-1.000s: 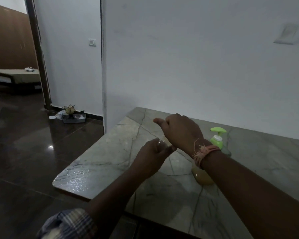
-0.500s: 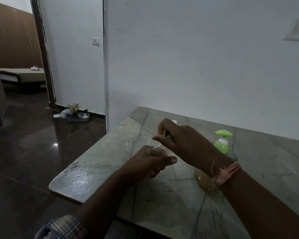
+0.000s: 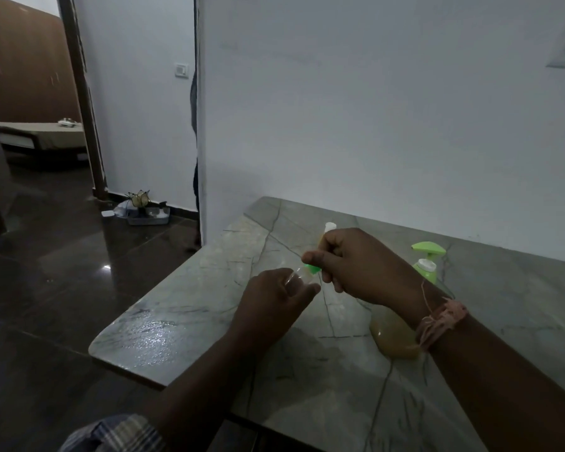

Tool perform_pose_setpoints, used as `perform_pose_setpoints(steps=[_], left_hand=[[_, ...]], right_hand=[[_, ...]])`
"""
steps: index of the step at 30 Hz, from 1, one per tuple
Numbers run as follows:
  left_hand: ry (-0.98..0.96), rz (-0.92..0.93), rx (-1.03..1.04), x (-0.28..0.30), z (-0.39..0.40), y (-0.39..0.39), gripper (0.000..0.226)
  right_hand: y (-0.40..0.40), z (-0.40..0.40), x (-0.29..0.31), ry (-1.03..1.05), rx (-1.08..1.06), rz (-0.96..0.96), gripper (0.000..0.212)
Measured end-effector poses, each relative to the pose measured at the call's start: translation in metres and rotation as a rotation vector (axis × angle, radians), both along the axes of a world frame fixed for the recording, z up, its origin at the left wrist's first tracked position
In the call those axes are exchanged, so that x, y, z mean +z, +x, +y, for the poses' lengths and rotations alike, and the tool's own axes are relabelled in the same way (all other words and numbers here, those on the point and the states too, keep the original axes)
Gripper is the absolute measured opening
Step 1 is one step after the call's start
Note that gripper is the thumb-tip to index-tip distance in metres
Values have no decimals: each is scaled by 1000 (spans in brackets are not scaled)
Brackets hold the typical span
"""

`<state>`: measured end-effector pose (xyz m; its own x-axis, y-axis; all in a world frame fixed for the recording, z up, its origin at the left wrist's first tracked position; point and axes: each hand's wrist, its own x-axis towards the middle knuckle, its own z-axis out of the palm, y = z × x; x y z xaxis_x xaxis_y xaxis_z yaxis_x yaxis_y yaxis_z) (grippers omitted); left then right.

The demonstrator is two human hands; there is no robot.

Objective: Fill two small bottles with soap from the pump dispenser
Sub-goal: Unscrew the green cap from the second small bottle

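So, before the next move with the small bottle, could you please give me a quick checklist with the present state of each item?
1. Left hand grips the small clear bottle: ok.
2. Right hand pinches the green cap at the bottle's mouth: ok.
3. Cap fully on: cannot tell, fingers cover it.
4. Soap level in the bottle: cannot tell.
5. Pump dispenser upright on the stone table, within reach: ok.
6. Second bottle, white-topped, behind the right hand: mostly hidden, state cannot tell.

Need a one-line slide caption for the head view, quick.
Left hand grips a small clear bottle as right hand pinches its green cap, pump dispenser behind.
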<state>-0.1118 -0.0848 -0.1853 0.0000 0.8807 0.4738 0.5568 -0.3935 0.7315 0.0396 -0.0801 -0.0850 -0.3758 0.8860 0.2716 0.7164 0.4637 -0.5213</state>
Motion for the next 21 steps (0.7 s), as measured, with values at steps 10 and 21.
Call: perform_pose_setpoints(steps=[10,21], left_hand=[[-12,-111,-42,-2,4,-2,26],[-49,-71,22,-5,5,-3,32]], right_hand=[[2,-5,6,30,57,-9,40],[5,-8,14,16,116,60,29]])
